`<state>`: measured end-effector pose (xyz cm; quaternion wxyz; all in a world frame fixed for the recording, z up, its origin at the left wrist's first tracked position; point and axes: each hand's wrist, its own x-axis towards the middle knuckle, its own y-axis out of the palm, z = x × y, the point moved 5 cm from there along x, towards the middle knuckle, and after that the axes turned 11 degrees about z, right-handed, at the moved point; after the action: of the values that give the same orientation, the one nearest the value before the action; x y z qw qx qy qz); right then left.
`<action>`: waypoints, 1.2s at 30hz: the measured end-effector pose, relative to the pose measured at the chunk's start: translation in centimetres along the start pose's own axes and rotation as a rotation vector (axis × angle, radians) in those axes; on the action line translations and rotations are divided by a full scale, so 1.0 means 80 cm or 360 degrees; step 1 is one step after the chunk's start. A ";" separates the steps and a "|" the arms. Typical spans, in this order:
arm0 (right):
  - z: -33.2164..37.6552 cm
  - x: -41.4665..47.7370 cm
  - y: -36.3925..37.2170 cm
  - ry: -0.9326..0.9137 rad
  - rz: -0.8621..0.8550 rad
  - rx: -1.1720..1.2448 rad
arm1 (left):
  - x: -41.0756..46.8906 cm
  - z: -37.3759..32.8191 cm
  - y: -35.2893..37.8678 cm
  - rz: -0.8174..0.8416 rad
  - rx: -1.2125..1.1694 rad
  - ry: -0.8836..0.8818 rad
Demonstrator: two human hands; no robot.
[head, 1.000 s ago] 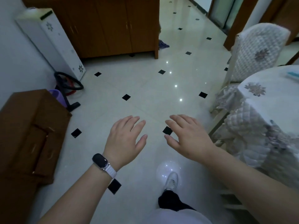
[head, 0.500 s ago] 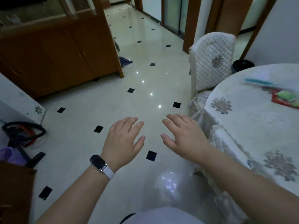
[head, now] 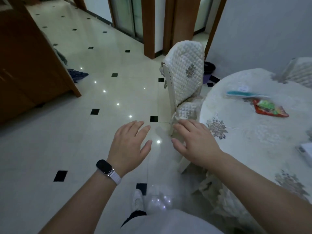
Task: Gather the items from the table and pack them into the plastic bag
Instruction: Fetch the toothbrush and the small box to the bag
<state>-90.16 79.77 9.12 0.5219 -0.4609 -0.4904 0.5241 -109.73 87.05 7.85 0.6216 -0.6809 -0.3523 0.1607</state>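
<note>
My left hand (head: 129,146), with a watch on its wrist, and my right hand (head: 195,143) are held out palm down over the floor, fingers spread, holding nothing. To the right stands a round table (head: 244,146) under a white quilted cloth. On it lie a red and green snack packet (head: 270,109), a teal flat item (head: 244,94) with a small white object (head: 243,88) behind it, and a white box (head: 306,150) at the right edge. My right hand hovers just left of the table's edge. No plastic bag can be made out.
A chair (head: 184,81) with a white quilted cover stands at the table's left side, just beyond my right hand. A wooden cabinet (head: 25,68) fills the left. Dark cloth (head: 76,75) lies on the tiled floor beside it. Doorways open at the back.
The view has swung to the right: the cardboard box and the vacuum have left the frame, and the table with its items has come in. Both hands stay spread and empty.
</note>
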 end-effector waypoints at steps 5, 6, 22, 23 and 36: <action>0.000 0.095 -0.022 0.0195 0.0005 -0.0078 | 0.095 0.080 -0.007 -0.0053 -0.0076 0.0207; -0.003 0.110 -0.025 0.0245 -0.0004 -0.0075 | 0.115 0.093 -0.006 -0.0058 -0.0083 0.0250; -0.200 0.166 0.001 0.1066 -0.0038 0.0048 | 0.401 0.034 0.089 0.0219 -0.0194 0.0926; -0.217 0.174 0.005 0.1092 -0.0052 0.0072 | 0.418 0.027 0.094 0.0236 -0.0182 0.0950; -0.415 0.180 -0.007 0.1517 -0.0121 0.0279 | 0.620 -0.105 0.152 0.0439 -0.0155 0.1319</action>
<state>-57.55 95.26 6.94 0.7441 -0.5856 -0.1672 0.2746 -66.10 114.82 8.54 0.6503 -0.7570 0.0139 -0.0614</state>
